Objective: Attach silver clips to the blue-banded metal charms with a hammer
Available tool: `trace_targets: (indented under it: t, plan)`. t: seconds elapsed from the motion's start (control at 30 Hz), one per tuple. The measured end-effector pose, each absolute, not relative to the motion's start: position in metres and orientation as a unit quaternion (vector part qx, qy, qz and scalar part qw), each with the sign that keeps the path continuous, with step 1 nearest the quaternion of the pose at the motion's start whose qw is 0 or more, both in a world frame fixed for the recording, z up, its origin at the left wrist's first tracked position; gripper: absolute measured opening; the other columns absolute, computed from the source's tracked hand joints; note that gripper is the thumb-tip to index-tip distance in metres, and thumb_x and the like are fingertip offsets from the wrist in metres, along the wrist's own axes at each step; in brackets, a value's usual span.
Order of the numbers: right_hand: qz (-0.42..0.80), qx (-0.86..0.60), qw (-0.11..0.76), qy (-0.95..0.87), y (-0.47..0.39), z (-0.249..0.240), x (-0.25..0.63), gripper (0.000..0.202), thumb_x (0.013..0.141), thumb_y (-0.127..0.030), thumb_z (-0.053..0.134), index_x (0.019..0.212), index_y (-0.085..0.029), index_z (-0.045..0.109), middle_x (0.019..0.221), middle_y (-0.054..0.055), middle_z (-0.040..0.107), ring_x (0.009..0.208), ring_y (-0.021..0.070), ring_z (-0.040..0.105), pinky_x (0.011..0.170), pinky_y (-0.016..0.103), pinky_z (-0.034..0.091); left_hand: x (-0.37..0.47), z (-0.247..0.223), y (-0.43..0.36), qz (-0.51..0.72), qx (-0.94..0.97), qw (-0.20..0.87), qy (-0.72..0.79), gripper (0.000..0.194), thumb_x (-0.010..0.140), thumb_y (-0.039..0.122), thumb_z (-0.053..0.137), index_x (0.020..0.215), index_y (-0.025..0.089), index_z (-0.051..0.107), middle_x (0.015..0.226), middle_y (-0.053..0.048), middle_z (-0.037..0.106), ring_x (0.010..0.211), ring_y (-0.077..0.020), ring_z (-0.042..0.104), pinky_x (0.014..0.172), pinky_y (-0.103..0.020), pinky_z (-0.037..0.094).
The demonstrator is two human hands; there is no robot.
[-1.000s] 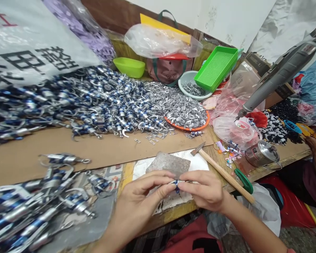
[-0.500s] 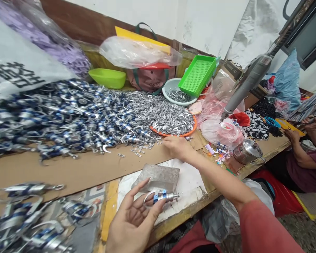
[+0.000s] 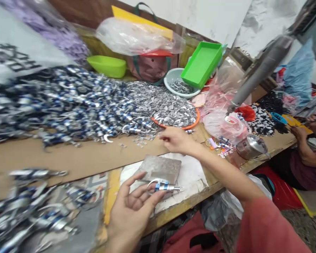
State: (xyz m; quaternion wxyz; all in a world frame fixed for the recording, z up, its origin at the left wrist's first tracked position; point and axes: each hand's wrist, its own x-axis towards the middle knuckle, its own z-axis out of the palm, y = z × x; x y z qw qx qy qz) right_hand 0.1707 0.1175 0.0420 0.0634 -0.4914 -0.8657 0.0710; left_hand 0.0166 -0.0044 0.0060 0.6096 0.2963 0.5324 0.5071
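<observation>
Between thumb and fingers of my left hand [image 3: 133, 207] is a silver-and-blue metal hook piece [image 3: 164, 186], its curved hook to the left and a small ring at its right end. It hovers just in front of a flat grey block [image 3: 160, 168] lying on white paper [image 3: 192, 172]. My right hand [image 3: 177, 140] reaches past the block, its fingers drawn together beside loose small metal tabs [image 3: 140, 141]. Whatever may be in those fingertips is hidden. Behind that hand, many more tabs [image 3: 171, 109] are heaped in an orange-rimmed tray [image 3: 197, 119].
A big heap of hook pieces [image 3: 81, 102] spreads at left; more [image 3: 37, 214] lie front left. A grey power screwdriver [image 3: 263, 70] hangs at right, above plastic bags [image 3: 223, 123] and a metal cup [image 3: 251, 147]. Another person's hand [image 3: 300, 135] is at far right.
The view has shifted a little, so the table sits higher in the picture. My right hand's fingers have drawn back slightly from the tabs. The left hand keeps its hold on the hook piece.
</observation>
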Motion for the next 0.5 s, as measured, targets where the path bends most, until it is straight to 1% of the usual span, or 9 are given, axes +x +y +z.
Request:
trace_targets:
  t: [0.03,0.07,0.13,0.23,0.3,0.4,0.5]
  plan:
    - [0.084,-0.484,0.083,-0.867,0.102,0.045,0.176,0.017,0.083,-0.009,0.052,0.093,-0.014,0.064,0.091,0.006,0.068,0.087,0.0144,0.062,0.075,0.023,0.047,0.017,0.006,-0.004,0.507,0.293,0.614,0.530,0.068,0.046,0.029,0.084,0.104,0.021,0.052,0.064,0.002,0.068,0.068,-0.0163,0.068,0.065,-0.025,0.058]
    - [0.105,-0.478,0.109,-0.865,0.086,0.048,0.182,0.012,0.084,-0.013,0.054,0.089,-0.014,0.065,0.084,0.004,0.069,0.078,0.0121,0.063,0.070,0.021,0.047,0.018,0.006,-0.004,0.505,0.288,0.619,0.528,0.068,0.046,0.028,0.084,0.105,0.021,0.051,0.064,0.002,0.067,0.067,-0.0161,0.068,0.066,-0.025,0.058]
    - [0.207,-0.456,0.234,-0.833,0.056,0.051,0.191,0.006,0.081,-0.016,0.060,0.078,-0.015,0.065,0.073,0.002,0.068,0.066,0.0111,0.062,0.063,0.021,0.048,0.019,0.006,-0.004,0.506,0.279,0.627,0.523,0.068,0.047,0.026,0.083,0.105,0.020,0.049,0.064,0.003,0.067,0.066,-0.0149,0.067,0.065,-0.024,0.057]
    - [0.262,-0.416,0.282,-0.824,0.027,0.046,0.193,0.009,0.080,-0.013,0.058,0.074,-0.016,0.065,0.072,0.004,0.069,0.067,0.0131,0.063,0.063,0.024,0.050,0.020,0.006,-0.004,0.519,0.277,0.625,0.514,0.063,0.051,0.023,0.080,0.105,0.020,0.049,0.064,0.003,0.066,0.065,-0.0134,0.066,0.065,-0.022,0.056]
    - [0.259,-0.391,0.299,-0.831,0.023,0.039,0.188,0.013,0.081,-0.012,0.055,0.075,-0.016,0.066,0.073,0.005,0.069,0.067,0.0131,0.063,0.062,0.024,0.052,0.021,0.006,-0.005,0.526,0.278,0.622,0.510,0.061,0.052,0.023,0.079,0.106,0.021,0.050,0.065,0.004,0.066,0.066,-0.0136,0.066,0.066,-0.023,0.056]
    - [0.219,-0.344,0.354,-0.842,0.030,0.031,0.180,0.019,0.082,-0.010,0.050,0.078,-0.017,0.067,0.075,0.006,0.071,0.070,0.0129,0.066,0.063,0.023,0.053,0.022,0.007,-0.007,0.527,0.276,0.625,0.506,0.061,0.052,0.024,0.079,0.106,0.022,0.050,0.066,0.004,0.066,0.067,-0.0136,0.067,0.067,-0.023,0.055]
    - [0.175,-0.307,0.348,-0.868,0.033,0.028,0.178,0.024,0.084,-0.007,0.045,0.084,-0.016,0.067,0.080,0.007,0.072,0.075,0.0135,0.067,0.068,0.025,0.054,0.022,0.005,-0.007,0.532,0.272,0.630,0.497,0.062,0.053,0.023,0.079,0.107,0.022,0.049,0.065,0.004,0.065,0.066,-0.0129,0.066,0.067,-0.023,0.055]
